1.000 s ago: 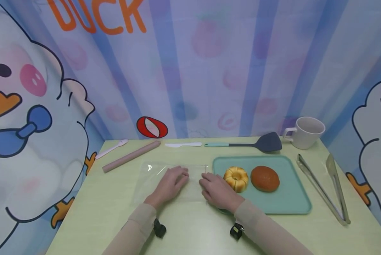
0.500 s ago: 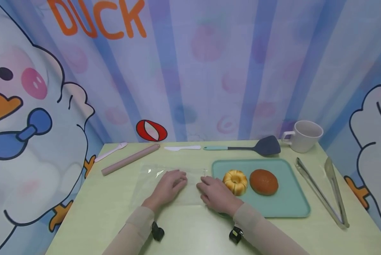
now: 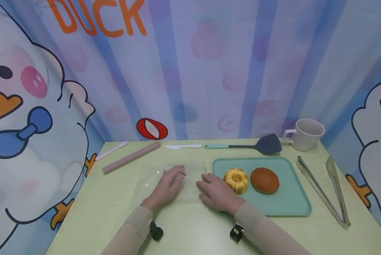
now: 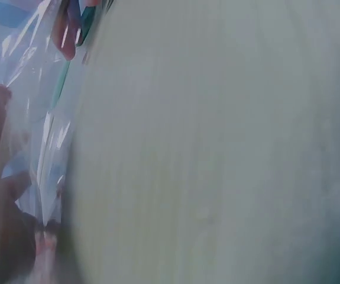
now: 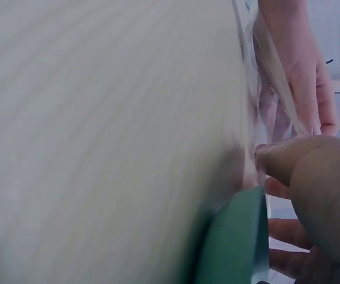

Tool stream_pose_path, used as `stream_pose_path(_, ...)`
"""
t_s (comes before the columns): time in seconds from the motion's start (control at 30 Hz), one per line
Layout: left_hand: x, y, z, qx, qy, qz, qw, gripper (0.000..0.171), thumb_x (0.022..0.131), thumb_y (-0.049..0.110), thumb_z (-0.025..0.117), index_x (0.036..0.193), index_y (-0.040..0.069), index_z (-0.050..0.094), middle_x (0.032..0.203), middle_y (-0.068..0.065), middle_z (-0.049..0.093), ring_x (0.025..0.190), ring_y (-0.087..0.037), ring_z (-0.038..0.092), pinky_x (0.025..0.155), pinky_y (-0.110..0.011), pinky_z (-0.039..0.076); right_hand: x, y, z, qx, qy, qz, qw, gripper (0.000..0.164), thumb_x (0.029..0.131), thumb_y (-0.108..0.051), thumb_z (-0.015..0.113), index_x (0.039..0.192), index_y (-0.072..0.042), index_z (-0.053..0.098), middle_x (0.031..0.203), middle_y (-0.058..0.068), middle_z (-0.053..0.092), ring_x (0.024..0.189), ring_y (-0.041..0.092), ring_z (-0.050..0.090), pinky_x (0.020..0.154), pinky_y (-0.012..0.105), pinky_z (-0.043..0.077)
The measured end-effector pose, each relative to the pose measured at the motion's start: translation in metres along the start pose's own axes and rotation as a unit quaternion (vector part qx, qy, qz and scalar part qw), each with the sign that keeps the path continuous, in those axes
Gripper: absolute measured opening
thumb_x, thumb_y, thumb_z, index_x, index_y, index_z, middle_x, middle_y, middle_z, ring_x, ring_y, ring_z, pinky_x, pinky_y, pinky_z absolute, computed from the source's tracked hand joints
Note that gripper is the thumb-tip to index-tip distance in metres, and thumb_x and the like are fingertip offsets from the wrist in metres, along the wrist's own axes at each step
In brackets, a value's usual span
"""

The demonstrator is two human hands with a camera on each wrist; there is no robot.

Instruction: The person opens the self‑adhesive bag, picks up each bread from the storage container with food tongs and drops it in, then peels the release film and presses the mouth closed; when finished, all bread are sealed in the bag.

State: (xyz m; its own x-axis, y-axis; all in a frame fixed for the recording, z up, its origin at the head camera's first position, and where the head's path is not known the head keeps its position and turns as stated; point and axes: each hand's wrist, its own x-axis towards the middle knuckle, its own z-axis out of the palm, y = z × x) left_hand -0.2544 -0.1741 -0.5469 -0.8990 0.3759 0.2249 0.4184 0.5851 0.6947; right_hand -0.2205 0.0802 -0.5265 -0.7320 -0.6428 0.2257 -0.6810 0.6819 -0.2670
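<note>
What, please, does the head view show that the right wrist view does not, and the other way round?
Only the head view shows the spoon, rolling pin, knife, spatula, mug, tongs, ring-shaped bread and brown bun.

Only the right wrist view gives a low, close side look, in which the clear plastic appears raised off the table beside the left hand.

Both share the plastic, the table, the left hand, the right hand and the green tray.

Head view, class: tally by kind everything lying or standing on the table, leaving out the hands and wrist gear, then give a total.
Clear plastic piece: 1
Tray: 1
Buns: 2, golden bun and brown bun
Mug: 1
Tongs: 1
Spatula: 1
Knife: 1
Rolling pin: 1
Spoon: 1
Total: 10
</note>
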Motion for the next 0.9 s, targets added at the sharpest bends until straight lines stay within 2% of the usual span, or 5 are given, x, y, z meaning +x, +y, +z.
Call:
stream_pose_path(0.1,0.001,0.000,-0.001,-0.024,0.005,-0.006,0.9997,0.029,0.108,0.038,0.044,0.116,0.015,0.059,0.151,-0.004,0.051,0.147,-0.025,0.039,0.121,-0.066,0.007,0.000,-0.001,-0.003,-0.001,-0.012,0.002,1.000,0.041,0.097,-0.032,0.066,0.132,-0.011,0.064,0.142,0.021,0.056,0.132,0.044,0.052,0.111,0.056,0.042)
stream_pose_path(0.27,0.002,0.004,-0.002,-0.056,0.013,-0.013,0.9982,0.029,0.108,0.039,0.042,0.117,0.014,0.054,0.151,-0.007,0.051,0.145,-0.029,0.040,0.122,-0.058,0.021,0.002,-0.005,-0.010,0.000,-0.028,0.005,1.000,0.038,0.097,-0.029,0.066,0.129,-0.010,0.065,0.140,0.021,0.056,0.133,0.045,0.050,0.114,0.056,0.038)
stream_pose_path(0.33,0.002,0.004,-0.001,-0.065,0.012,-0.018,0.9976,0.029,0.108,0.039,0.041,0.119,0.014,0.053,0.151,-0.007,0.050,0.146,-0.030,0.039,0.123,-0.057,0.019,0.002,-0.005,-0.011,0.002,-0.031,0.004,1.000,0.036,0.097,-0.028,0.066,0.127,-0.010,0.066,0.138,0.020,0.057,0.134,0.044,0.049,0.115,0.056,0.037)
stream_pose_path(0.47,0.001,0.004,0.001,-0.077,0.006,-0.033,0.9965,0.030,0.108,0.038,0.040,0.122,0.013,0.051,0.153,-0.007,0.049,0.149,-0.030,0.034,0.124,-0.060,0.004,0.002,-0.006,-0.013,0.003,-0.030,0.004,1.000,0.034,0.097,-0.027,0.065,0.126,-0.009,0.067,0.138,0.019,0.059,0.137,0.040,0.048,0.117,0.055,0.034)
stream_pose_path(0.9,0.001,0.009,0.004,-0.082,0.011,-0.032,0.9961,0.026,0.109,0.031,0.042,0.121,0.010,0.051,0.152,-0.011,0.050,0.148,-0.033,0.036,0.121,-0.066,-0.004,-0.017,0.009,-0.044,0.029,0.089,0.031,0.995,0.044,0.096,-0.027,0.069,0.137,-0.012,0.061,0.144,0.014,0.056,0.133,0.031,0.054,0.104,0.050,0.050)
